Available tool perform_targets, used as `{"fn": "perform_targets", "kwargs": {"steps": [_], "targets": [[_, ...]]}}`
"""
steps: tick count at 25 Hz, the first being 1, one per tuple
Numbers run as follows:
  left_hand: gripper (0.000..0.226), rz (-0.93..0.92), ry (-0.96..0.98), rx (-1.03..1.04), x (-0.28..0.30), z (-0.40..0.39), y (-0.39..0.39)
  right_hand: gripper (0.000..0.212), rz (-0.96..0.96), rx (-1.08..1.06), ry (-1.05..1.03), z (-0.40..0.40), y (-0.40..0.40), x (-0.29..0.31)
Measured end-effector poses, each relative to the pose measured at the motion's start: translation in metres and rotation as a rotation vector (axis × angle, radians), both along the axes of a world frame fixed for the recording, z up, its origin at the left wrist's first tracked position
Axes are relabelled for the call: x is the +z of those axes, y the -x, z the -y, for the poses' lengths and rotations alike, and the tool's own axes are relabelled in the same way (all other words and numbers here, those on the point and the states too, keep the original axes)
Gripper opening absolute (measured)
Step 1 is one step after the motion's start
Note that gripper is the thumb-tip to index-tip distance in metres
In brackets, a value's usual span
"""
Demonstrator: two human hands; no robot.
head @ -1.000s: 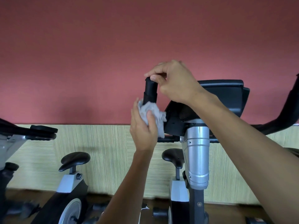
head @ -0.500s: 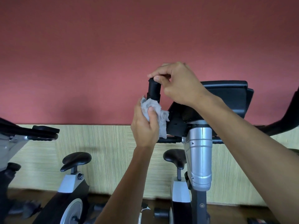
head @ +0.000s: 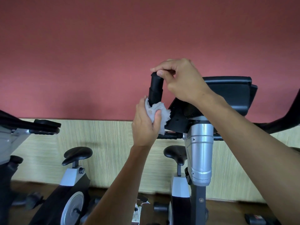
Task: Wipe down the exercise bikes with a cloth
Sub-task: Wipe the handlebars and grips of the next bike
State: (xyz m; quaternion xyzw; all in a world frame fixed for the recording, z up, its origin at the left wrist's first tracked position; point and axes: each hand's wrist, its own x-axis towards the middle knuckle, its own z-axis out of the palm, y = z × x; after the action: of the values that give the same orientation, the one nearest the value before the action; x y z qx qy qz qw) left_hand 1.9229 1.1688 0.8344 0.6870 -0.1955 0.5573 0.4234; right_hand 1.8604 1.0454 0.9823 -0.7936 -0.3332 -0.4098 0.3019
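The black handlebar grip of the nearest exercise bike stands nearly upright, its long axis vertical with a slight lean to the right, and its rounded end cap points up toward the red wall. The right hand comes in from the right and pinches that top end between thumb and curled fingers. The left hand rises from below and grips a crumpled grey-white cloth, which is bunched around the lower part of the grip, touching it where the bar meets the black console. The console sits just to the right of the grip, tilted, on a silver steering column that runs down to a dark post. A short black bar sticks out sideways from the column, just below the cloth. Behind the arms, two other bikes stand near the wall, each with a black saddle on a pale post; the left one also shows a silver flywheel. At the far left, part of another machine's black handlebars reaches in. The lower wall is covered in pale, finely striped panelling, and the floor below it is dark brown wood.
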Motion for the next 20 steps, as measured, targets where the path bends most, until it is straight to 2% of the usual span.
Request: {"fn": "perform_targets", "kwargs": {"steps": [2,5,7,10,12,15,17,19,20], "targets": [[0.055,-0.054,0.109,-0.032,0.002,-0.016,0.009,0.022,0.004,-0.024,0.006,0.0,0.001,0.001],[0.032,0.025,0.455,-0.048,0.004,-0.052,0.015,0.023,0.046,-0.052,0.016,-0.002,-0.002,-0.001],[0.027,0.034,0.474,-0.037,0.001,-0.074,0.013,0.025,0.147,-0.096,0.079,-0.004,-0.003,-0.006],[0.034,-0.025,0.361,-0.078,-0.002,-0.079,0.009,0.021,0.575,-0.295,0.358,-0.005,0.002,-0.022],[0.043,-0.062,0.247,-0.133,-0.005,-0.073,0.003,0.021,0.723,-0.348,0.552,-0.008,0.003,-0.037],[0.057,-0.073,-0.063,-0.276,-0.013,-0.062,-0.017,0.034,0.68,-0.503,0.776,-0.015,-0.003,-0.065],[0.068,-0.054,-0.262,-0.351,-0.017,-0.056,-0.037,0.041,0.616,-0.617,0.832,-0.019,-0.003,-0.074],[0.077,-0.029,-0.316,-0.415,-0.014,-0.051,-0.054,0.043,0.566,-0.716,0.83,-0.027,0.002,-0.075],[0.076,0.04,-0.319,-0.422,-0.012,-0.05,-0.061,0.043,0.537,-0.766,0.826,-0.032,0.005,-0.076]]}}
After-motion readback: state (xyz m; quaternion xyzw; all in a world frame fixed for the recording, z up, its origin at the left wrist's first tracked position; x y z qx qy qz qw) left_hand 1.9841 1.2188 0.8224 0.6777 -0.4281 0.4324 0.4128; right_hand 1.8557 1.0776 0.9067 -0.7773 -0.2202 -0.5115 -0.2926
